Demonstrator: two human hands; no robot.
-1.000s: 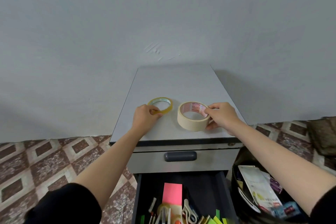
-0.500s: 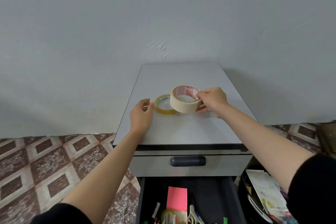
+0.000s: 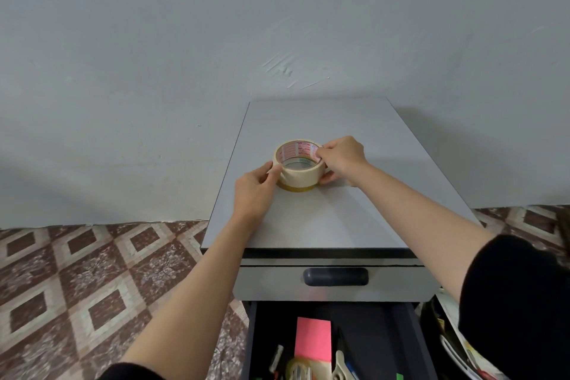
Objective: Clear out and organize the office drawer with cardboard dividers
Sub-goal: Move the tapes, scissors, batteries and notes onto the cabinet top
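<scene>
The person wears a dark top of plain, matte cloth. The black left sleeve point(image 3: 129, 372) shows only as a rounded edge low in the view. The black right sleeve point(image 3: 512, 302) shows far more, loose and softly folded. Past both sleeves the forearms are bare, as are the left hand point(image 3: 253, 191) and right hand point(image 3: 340, 159).

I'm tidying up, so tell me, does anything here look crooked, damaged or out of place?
Nothing askew: the masking tape sits level on the yellow tape on the cabinet, held by the left hand and right hand. Only the wall above shows scrape marks.
</scene>
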